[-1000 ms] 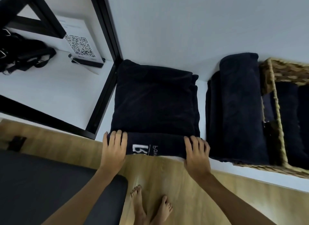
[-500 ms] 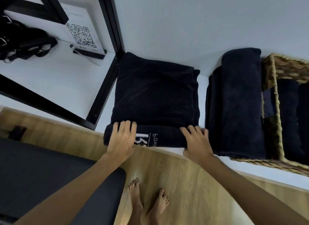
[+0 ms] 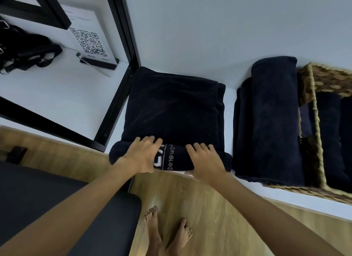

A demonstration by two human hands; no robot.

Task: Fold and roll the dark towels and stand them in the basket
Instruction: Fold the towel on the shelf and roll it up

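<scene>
A folded dark towel [image 3: 171, 111] lies on the white tabletop [image 3: 209, 36], its near edge rolled into a thick tube with white lettering. My left hand [image 3: 142, 155] rests on the left part of that roll, fingers spread over its top. My right hand [image 3: 205, 160] presses the right part the same way. To the right stands a woven basket [image 3: 314, 84] with rolled dark towels inside, and one rolled towel [image 3: 274, 118] leans against its left wall.
A black metal frame [image 3: 122, 36] rises left of the towel. Behind it stand a QR-code sign [image 3: 87, 44] and a black strap bundle [image 3: 24, 50]. A dark padded bench [image 3: 47, 208] sits low at left over a wooden floor [image 3: 200, 208], where bare feet show.
Both hands have moved closer together and pushed forward over the roll, which has grown thicker and travelled away from the table's near edge.
</scene>
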